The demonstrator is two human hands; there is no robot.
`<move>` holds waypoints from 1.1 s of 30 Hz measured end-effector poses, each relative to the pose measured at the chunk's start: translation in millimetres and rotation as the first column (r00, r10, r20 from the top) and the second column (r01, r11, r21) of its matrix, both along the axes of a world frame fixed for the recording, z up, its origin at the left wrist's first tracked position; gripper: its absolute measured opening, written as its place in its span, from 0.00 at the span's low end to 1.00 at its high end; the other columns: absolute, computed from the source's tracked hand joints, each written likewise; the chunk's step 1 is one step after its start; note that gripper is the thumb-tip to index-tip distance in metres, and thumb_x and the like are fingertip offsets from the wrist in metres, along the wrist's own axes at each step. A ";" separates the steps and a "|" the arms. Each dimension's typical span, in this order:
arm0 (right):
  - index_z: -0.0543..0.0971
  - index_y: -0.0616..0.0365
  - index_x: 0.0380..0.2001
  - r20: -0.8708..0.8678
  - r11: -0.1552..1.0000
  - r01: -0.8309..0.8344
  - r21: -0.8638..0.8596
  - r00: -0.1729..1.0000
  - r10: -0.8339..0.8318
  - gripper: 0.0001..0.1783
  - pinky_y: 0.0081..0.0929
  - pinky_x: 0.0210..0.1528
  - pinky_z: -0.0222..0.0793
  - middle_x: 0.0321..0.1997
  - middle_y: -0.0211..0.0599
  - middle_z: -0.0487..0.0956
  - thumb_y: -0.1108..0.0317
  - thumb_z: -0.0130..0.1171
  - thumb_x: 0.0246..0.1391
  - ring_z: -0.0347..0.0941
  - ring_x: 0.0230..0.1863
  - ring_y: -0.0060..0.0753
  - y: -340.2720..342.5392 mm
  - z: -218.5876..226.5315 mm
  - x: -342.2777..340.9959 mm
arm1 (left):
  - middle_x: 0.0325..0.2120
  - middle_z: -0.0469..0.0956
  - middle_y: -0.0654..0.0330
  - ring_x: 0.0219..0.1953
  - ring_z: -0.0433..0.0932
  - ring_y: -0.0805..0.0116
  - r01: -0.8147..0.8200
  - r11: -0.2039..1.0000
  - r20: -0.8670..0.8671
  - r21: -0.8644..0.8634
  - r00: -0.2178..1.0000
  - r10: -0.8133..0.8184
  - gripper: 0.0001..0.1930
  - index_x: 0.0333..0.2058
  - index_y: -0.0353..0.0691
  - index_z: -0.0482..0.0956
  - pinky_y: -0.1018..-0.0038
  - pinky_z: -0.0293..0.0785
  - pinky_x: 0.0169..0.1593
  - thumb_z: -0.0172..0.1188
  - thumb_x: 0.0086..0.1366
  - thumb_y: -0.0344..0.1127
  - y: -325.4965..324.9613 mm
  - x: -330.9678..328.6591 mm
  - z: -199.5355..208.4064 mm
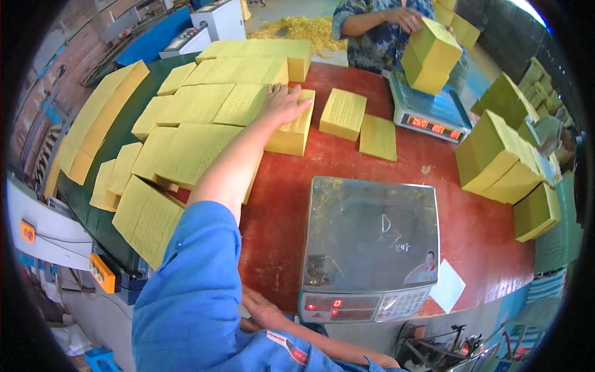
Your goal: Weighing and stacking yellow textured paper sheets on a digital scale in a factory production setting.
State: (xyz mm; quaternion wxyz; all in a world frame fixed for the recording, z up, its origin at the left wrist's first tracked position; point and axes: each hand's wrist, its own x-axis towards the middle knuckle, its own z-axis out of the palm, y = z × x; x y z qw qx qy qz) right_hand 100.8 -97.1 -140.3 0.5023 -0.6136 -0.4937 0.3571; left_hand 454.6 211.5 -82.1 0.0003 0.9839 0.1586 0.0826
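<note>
My left hand (286,106) reaches far across the red table. It lies with spread fingers on top of a thick yellow paper stack (290,137), the thumb toward its right edge. Several more yellow paper stacks (198,102) stand close together to the left. My right hand (263,310) is low, by the table's near edge beside the near scale; its fingertips are hidden by my left sleeve. To the right of my left hand are a smaller yellow stack (343,113) and a flat yellow piece (378,137). The near digital scale (372,235) bears no stack.
Across the table (273,248), a co-worker's hand (406,20) touches yellow blocks (432,56) on a second scale (427,111). More yellow stacks (496,161) stand at the right edge. A white paper (447,286) lies beside the near scale. An orange control box (102,273) is at left.
</note>
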 end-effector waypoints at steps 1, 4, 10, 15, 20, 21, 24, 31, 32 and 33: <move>0.55 0.55 0.67 -0.019 0.991 0.123 -0.055 0.992 -0.125 0.42 0.39 0.68 0.55 0.67 0.56 0.59 0.69 0.62 0.51 0.55 0.68 0.57 9.0 0.3 -1.5 | 0.63 0.60 0.45 0.67 0.54 0.51 0.014 1.000 0.019 -0.005 1.000 -0.014 0.37 0.66 0.45 0.57 0.51 0.43 0.69 0.34 0.68 0.65 -4.8 2.2 1.2; 0.50 0.62 0.68 0.071 0.870 0.491 -0.039 0.870 -0.488 0.43 0.44 0.68 0.53 0.67 0.65 0.57 0.69 0.59 0.54 0.54 0.68 0.62 19.2 19.9 25.5 | 0.61 0.63 0.46 0.66 0.57 0.52 0.051 0.999 0.065 0.000 0.997 -0.051 0.37 0.66 0.45 0.57 0.53 0.44 0.69 0.33 0.68 0.65 -16.8 -1.8 -3.3; 0.45 0.70 0.68 0.052 0.687 0.720 -0.097 0.693 -0.719 0.41 0.37 0.73 0.35 0.73 0.60 0.47 0.66 0.53 0.60 0.39 0.75 0.51 24.2 32.2 50.8 | 0.63 0.59 0.47 0.67 0.55 0.52 0.041 0.995 -0.036 -0.090 0.998 -0.044 0.38 0.66 0.45 0.56 0.48 0.51 0.66 0.35 0.67 0.66 -46.2 -21.3 16.1; 0.46 0.72 0.68 0.015 0.636 0.771 -0.018 0.637 -0.771 0.37 0.35 0.73 0.29 0.73 0.59 0.46 0.65 0.47 0.64 0.37 0.75 0.49 13.4 27.1 59.1 | 0.62 0.61 0.47 0.66 0.57 0.52 -0.011 0.993 -0.035 -0.120 0.999 0.007 0.38 0.65 0.44 0.58 0.51 0.58 0.64 0.38 0.67 0.66 -68.6 -45.4 15.9; 0.49 0.70 0.67 0.057 0.597 0.802 -0.009 0.597 -0.800 0.35 0.37 0.73 0.33 0.72 0.58 0.50 0.64 0.46 0.65 0.41 0.74 0.49 5.5 27.3 74.6 | 0.60 0.63 0.47 0.63 0.61 0.50 0.081 0.986 -0.024 -0.145 0.996 -0.085 0.37 0.63 0.42 0.61 0.56 0.61 0.62 0.40 0.67 0.65 -77.6 -92.3 15.0; 0.49 0.70 0.67 0.061 0.596 0.803 -0.004 0.595 -0.801 0.34 0.37 0.73 0.33 0.72 0.57 0.50 0.63 0.45 0.65 0.42 0.74 0.49 4.2 28.1 74.9 | 0.60 0.62 0.46 0.64 0.60 0.50 0.090 0.987 -0.002 -0.131 0.996 -0.091 0.37 0.64 0.43 0.59 0.56 0.59 0.64 0.38 0.67 0.65 -82.0 -104.1 15.2; 0.50 0.67 0.68 -0.194 0.638 0.769 0.027 0.630 -0.752 0.34 0.35 0.72 0.38 0.72 0.56 0.52 0.68 0.48 0.63 0.45 0.73 0.47 -1.8 17.7 75.3 | 0.63 0.59 0.45 0.66 0.56 0.48 0.023 0.977 -0.064 -0.214 0.997 -0.038 0.35 0.64 0.43 0.57 0.55 0.54 0.68 0.34 0.69 0.63 -111.6 -130.0 15.7; 0.64 0.72 0.59 -0.635 0.956 0.173 -0.237 0.718 -0.287 0.28 0.29 0.56 0.67 0.57 0.48 0.73 0.71 0.54 0.58 0.73 0.54 0.37 -103.1 -8.9 23.7 | 0.56 0.66 0.42 0.62 0.61 0.45 0.021 0.993 0.110 -0.116 0.994 -0.008 0.30 0.60 0.38 0.63 0.56 0.59 0.63 0.43 0.69 0.56 -186.1 -241.5 11.8; 0.67 0.69 0.58 -0.848 0.941 0.060 -0.333 0.418 -0.327 0.26 0.31 0.56 0.68 0.56 0.48 0.74 0.73 0.55 0.57 0.73 0.55 0.41 -119.1 -13.2 19.9 | 0.56 0.65 0.42 0.62 0.60 0.44 0.014 0.989 0.115 -0.148 0.993 0.004 0.30 0.60 0.38 0.63 0.56 0.58 0.63 0.44 0.69 0.55 -198.6 -261.0 17.6; 0.66 0.66 0.59 -0.874 0.909 0.001 -0.416 0.276 -0.400 0.27 0.34 0.59 0.65 0.56 0.47 0.74 0.72 0.54 0.56 0.71 0.56 0.43 -132.8 -15.8 14.7 | 0.56 0.65 0.41 0.62 0.60 0.43 0.003 0.986 0.131 -0.169 0.991 0.019 0.30 0.60 0.38 0.63 0.55 0.58 0.63 0.45 0.69 0.54 -210.0 -281.2 26.1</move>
